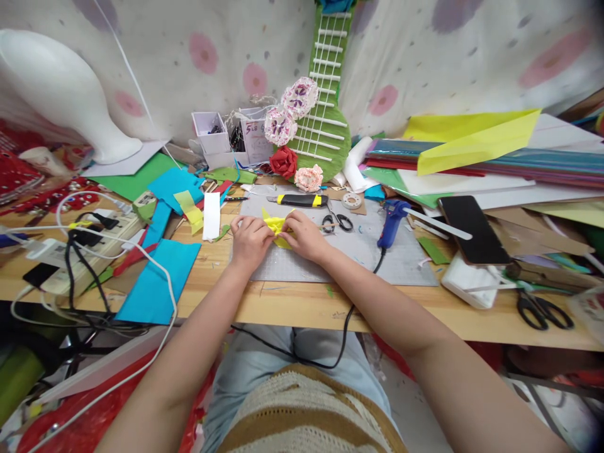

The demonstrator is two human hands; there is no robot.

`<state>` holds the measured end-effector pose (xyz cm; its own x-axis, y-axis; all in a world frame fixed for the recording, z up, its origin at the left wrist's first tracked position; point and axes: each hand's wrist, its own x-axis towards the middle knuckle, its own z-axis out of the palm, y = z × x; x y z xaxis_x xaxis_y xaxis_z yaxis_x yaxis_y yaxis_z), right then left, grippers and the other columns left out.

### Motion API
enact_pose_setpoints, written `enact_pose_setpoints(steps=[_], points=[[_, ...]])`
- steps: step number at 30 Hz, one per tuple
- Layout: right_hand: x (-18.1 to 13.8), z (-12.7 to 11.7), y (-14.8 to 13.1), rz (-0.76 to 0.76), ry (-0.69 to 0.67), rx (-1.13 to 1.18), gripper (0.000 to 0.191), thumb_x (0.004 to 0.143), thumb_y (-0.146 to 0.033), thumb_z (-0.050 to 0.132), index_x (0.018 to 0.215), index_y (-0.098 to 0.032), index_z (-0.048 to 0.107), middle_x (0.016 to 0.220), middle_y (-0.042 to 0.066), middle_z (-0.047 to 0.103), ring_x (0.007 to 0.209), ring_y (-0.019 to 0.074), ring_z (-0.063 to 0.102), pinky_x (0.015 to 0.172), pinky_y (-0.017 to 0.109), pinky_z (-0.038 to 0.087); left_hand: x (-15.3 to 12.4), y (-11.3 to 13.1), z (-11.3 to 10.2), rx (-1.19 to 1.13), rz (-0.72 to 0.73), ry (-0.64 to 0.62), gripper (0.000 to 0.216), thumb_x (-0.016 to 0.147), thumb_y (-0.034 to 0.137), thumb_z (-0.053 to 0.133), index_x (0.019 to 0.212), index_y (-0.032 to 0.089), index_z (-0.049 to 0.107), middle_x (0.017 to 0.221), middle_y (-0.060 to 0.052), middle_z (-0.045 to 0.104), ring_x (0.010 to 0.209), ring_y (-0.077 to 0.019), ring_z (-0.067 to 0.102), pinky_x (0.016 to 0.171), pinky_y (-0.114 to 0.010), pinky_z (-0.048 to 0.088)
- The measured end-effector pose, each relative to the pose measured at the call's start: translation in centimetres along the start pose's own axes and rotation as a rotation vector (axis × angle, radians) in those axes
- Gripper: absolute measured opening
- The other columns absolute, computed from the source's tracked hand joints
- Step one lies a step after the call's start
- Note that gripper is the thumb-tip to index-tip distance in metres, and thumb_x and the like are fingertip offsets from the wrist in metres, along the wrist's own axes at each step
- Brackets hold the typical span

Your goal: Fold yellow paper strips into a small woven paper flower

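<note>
Between my two hands is a piece of yellow crepe paper (272, 221), pinched and creased over the grey cutting mat (302, 270). My left hand (252, 239) grips its left side with curled fingers. On the other side, my right hand (302, 234) pinches the same paper, thumb and fingertips close to those of the left. A thin stick (329, 225) shows beyond the right hand, beside black-handled scissors (344, 223). Behind the hands lies a yellow-and-black utility knife (302, 200). The fingers hide part of the paper.
A blue glue gun (392, 223) stands at the mat's right, its cord trailing over the table edge. A green paper guitar (330, 132) with paper flowers rises behind. Blue paper (163, 280) and a power strip (89, 245) lie left; a phone (473, 229) lies right.
</note>
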<state>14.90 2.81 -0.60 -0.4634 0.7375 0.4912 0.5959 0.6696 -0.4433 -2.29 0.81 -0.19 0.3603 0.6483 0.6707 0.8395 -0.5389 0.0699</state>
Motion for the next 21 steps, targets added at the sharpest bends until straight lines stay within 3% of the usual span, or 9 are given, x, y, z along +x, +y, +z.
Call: enact_pose_setpoints(steps=[14, 21], points=[[0.02, -0.13, 0.57, -0.129, 0.003, 0.000, 0.007, 0.085, -0.019, 0.048, 0.083, -0.017, 0.055, 0.092, 0.008, 0.053, 0.088, 0.0184, 0.047, 0.079, 0.032, 0.042, 0.17, 0.18, -0.52, 0.015, -0.037, -0.008, 0.019, 0.083, 0.037, 0.053, 0.073, 0.025, 0.065, 0.075, 0.000, 0.064, 0.083, -0.0179, 0.050, 0.091, -0.041, 0.025], [0.14, 0.13, 0.58, -0.061, 0.043, -0.018, 0.008, 0.083, -0.016, 0.049, 0.078, -0.017, 0.055, 0.087, 0.008, 0.053, 0.084, 0.0185, 0.048, 0.076, 0.032, 0.043, 0.26, 0.88, -0.74, 0.002, -0.120, 0.016, 0.011, 0.079, 0.033, 0.057, 0.079, 0.024, 0.063, 0.077, -0.001, 0.064, 0.085, -0.0201, 0.052, 0.093, -0.043, 0.025]])
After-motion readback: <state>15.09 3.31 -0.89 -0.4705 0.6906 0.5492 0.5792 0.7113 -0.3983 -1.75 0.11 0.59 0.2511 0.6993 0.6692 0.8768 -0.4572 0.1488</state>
